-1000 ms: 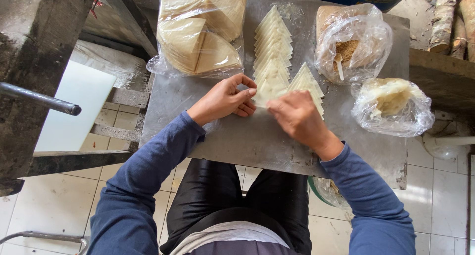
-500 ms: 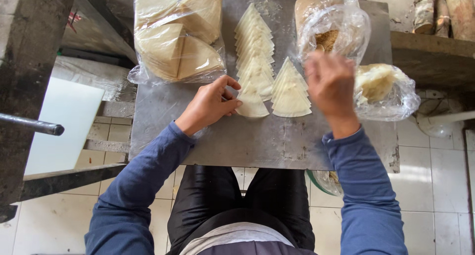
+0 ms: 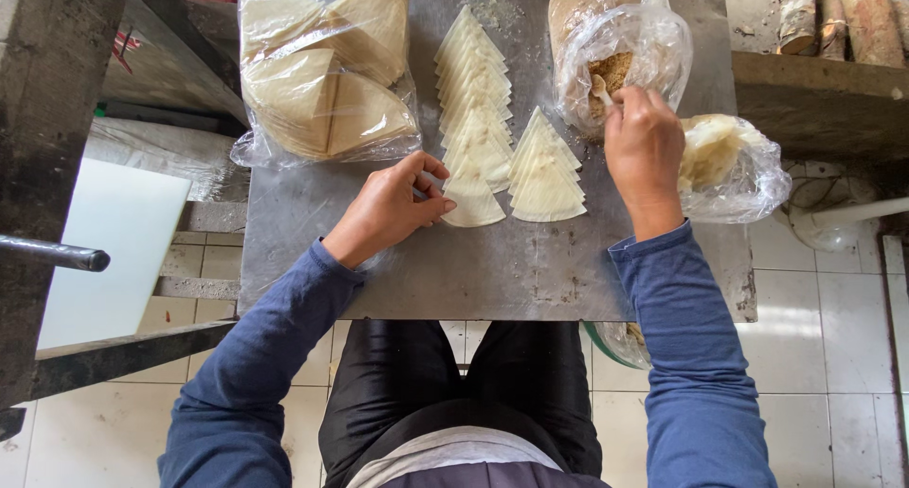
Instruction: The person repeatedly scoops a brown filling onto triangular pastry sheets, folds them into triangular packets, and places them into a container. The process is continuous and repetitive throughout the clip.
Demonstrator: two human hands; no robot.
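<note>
Pale triangular pastry wrappers (image 3: 473, 100) lie in an overlapping row down the middle of a grey metal tabletop (image 3: 492, 270), with a second short stack (image 3: 544, 171) beside them. My left hand (image 3: 388, 209) rests on the tabletop, fingertips touching the nearest wrapper (image 3: 471, 202). My right hand (image 3: 644, 152) is closed on a small white spoon (image 3: 600, 90) that dips into a clear plastic bag of brown crumbly filling (image 3: 615, 48).
A large clear bag of wrapper stacks (image 3: 322, 71) sits at the far left of the tabletop. Another clear bag with pale dough-like contents (image 3: 734, 166) lies at the right edge. Logs (image 3: 843, 10) lie beyond it. A metal bar (image 3: 52, 253) juts in at left. White floor tiles lie below.
My right hand left the wrappers, moved right and up to the filling bag, and now holds the spoon in it. My left hand stayed by the nearest wrapper.
</note>
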